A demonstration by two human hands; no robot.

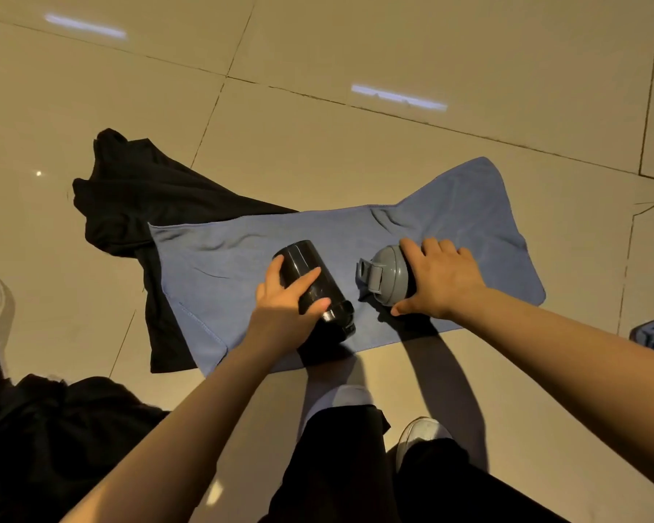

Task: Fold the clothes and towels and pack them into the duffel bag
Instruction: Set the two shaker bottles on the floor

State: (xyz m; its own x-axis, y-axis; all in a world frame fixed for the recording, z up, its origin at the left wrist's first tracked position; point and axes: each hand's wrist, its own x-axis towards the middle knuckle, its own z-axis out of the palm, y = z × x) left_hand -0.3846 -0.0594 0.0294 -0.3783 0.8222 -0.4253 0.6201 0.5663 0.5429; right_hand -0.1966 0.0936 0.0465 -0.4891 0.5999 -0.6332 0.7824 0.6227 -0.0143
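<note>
Blue towel (355, 235) flat, creased; left hand (280, 307) grips black bottle (310, 281), right hand (442, 281) grey bottle (387, 275).

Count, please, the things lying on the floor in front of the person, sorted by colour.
Blue: 1, the towel
Black: 2, the garment and the bottle in the left hand
Grey: 1, the bottle with the flip lid under the right hand
Total: 4

I am seeing a beige tiled floor (355, 145) carrying a blue towel (450, 220), whose left end is overlapping a crumpled black garment (129, 198).
</note>
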